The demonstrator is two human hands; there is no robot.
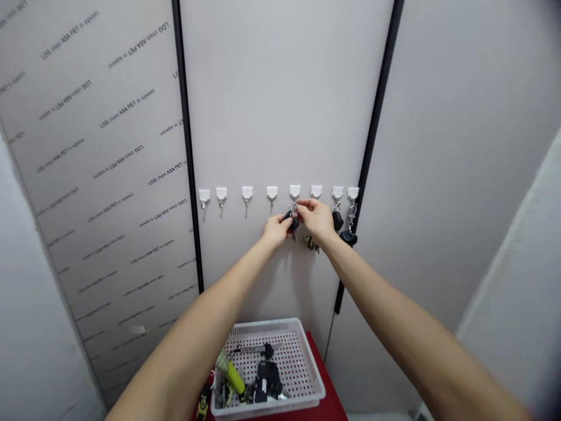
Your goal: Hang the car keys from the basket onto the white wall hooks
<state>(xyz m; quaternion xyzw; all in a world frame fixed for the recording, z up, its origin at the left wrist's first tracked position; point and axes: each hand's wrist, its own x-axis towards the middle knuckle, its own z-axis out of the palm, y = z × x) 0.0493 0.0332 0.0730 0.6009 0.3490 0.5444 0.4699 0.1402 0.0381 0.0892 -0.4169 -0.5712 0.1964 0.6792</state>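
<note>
We reach both bare arms up to a row of white adhesive hooks (279, 192), and our hands meet just below the fifth hook from the left (294, 191), which serves as our landmark. Our left hand (276, 229) pinches a black key fob (291, 221) narrowly between thumb and fingers. Our right hand (316, 219) closes in a tight pinch at a metal key ring (293, 207) directly under that hook. The fingers hide much of the ring, so we cannot be sure whether it already sits on the hook, but it appears to be right at the hook's tip. This looks like the moment of fitting the ring to the hook, and it calls for small, steady finger work.

Just right of the fifth hook, a bunch of brass keys (311, 243) hangs below our right hand. Further right, the last two hooks carry dark fobs (337, 220). Well below the fifth hook, a white plastic basket (267, 325) on a red table (333, 397) holds more keys and a yellow-green fob (230, 374).
</note>
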